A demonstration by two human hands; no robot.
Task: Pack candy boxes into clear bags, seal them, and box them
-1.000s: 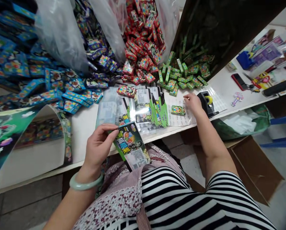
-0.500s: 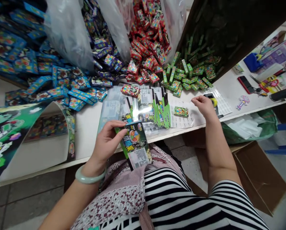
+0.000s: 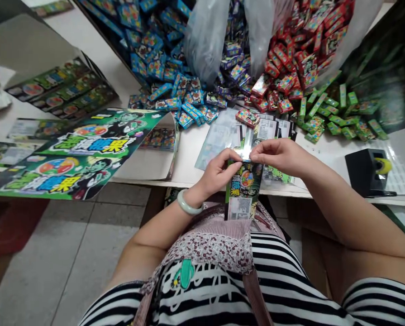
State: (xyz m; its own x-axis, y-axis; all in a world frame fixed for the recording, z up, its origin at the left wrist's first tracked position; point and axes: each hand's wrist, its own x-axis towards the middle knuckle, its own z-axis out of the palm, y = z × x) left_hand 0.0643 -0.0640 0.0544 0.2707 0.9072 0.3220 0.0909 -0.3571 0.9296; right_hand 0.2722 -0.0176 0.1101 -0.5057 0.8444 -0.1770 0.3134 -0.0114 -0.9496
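A flat printed candy bag, black and green with a pale label area low down, hangs upright over my lap. My left hand pinches its top left edge between thumb and fingers. At the top right edge, the thumb and fingers of my right hand are pinched together close to the left fingertips; whether some small piece is between them is hidden. Just beyond the hands, more printed bags lie on the table, with a red candy box on top of them.
Heaps of blue boxes, purple boxes, red boxes and green boxes line the back, with plastic bags between them. A black tape dispenser stands right. Large printed card sheets overhang the table's front edge at left.
My right hand has come left from beside the sheet of small labels to the top of the candy bag. The view has swung left. My left hand still holds the bag.
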